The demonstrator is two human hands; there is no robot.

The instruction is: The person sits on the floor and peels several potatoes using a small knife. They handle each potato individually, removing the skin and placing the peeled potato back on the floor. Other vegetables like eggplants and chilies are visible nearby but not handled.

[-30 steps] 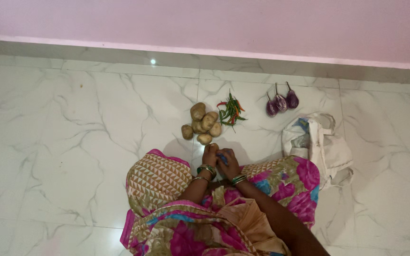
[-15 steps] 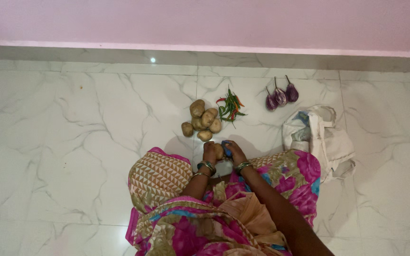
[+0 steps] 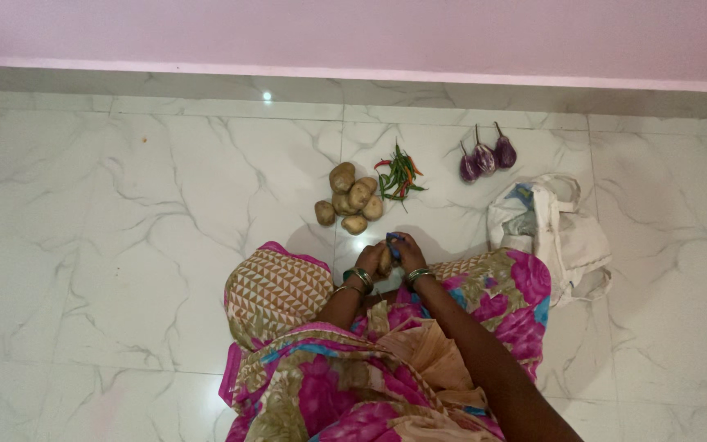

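While I sat on the marble floor [image 3: 124,245], my left hand [image 3: 368,262] gripped a potato [image 3: 385,260] above my lap, fingers closed around it. My right hand [image 3: 409,254] pressed a blue peeler [image 3: 392,240] against its top. Just ahead lay 5 potatoes [image 3: 349,200], chillies [image 3: 398,173] and 3 eggplants [image 3: 484,157].

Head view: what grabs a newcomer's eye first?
The two hands meet low at centre: the left hand holds a potato and the right hand a small blue tool. On the marble floor beyond lie a heap of potatoes, chillies and three purple aubergines. A white cloth bag slumps at right.
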